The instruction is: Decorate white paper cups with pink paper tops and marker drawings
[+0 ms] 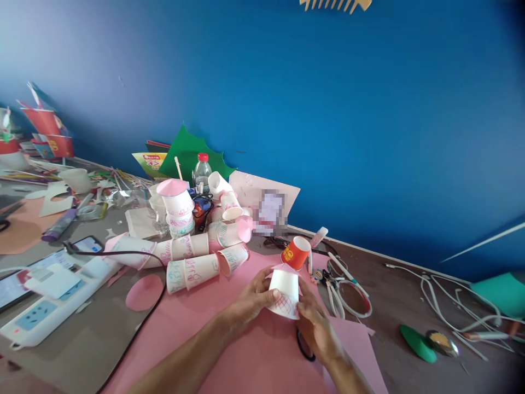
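Between my hands is an upside-down white paper cup (pixel 284 293) with a pink pattern near its rim and a pink paper cone (pixel 286 268) on top. My left hand (pixel 255 298) grips its left side, thumb across the front. On the right side, the fingers of my right hand (pixel 315 319) press against the cup. Pink paper (pixel 241 350) lies beneath. Just behind the held cup a red cup (pixel 296 253) leans, and a black ring-shaped handle (pixel 304 346) shows by my right hand.
Joined decorated cups (pixel 192 272) lie to the left, near a cone-topped cup stack (pixel 177 205). A white power strip (pixel 43 312) and black cable (pixel 135 334) are farther left. On the right are a tape roll (pixel 355 298), white cables (pixel 435 301) and a green oval (pixel 417 343).
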`<state>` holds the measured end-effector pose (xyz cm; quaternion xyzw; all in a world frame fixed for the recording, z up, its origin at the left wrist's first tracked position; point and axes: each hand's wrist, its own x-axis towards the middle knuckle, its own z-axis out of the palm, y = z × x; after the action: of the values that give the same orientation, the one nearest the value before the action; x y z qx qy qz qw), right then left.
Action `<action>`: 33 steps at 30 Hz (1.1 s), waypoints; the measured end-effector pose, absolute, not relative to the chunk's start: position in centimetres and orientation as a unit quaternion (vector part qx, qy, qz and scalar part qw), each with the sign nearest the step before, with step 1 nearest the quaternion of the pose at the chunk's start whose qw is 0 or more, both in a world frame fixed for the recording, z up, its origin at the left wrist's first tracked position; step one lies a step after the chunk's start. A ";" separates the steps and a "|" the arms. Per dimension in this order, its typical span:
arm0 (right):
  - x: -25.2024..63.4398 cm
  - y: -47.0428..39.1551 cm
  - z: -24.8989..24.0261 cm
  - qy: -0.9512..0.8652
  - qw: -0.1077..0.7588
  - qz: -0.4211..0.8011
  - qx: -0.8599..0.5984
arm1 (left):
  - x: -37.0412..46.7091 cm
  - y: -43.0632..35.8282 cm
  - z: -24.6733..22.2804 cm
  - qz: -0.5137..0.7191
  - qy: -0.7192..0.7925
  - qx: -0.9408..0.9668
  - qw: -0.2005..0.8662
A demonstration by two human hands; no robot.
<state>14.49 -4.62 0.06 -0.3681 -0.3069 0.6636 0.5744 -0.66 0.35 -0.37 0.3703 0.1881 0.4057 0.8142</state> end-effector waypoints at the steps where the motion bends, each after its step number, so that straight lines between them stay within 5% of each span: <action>1: 14.5 -4.6 -0.1 -0.306 0.577 0.658 -0.374 | -0.6 0.4 -0.4 0.407 0.187 0.369 0.814; 23: 15.0 -4.7 -2.2 -0.434 0.589 0.545 -0.409 | -1.0 0.8 0.5 0.472 0.201 0.349 0.785; 33: 15.1 -4.9 -2.1 -0.526 0.522 0.485 -0.465 | -0.4 0.6 0.1 0.440 0.179 0.424 0.771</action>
<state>15.12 -4.92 -2.06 -0.4648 -0.5257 0.4848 0.5221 -0.38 0.60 0.13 0.4240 0.1789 0.4397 0.7713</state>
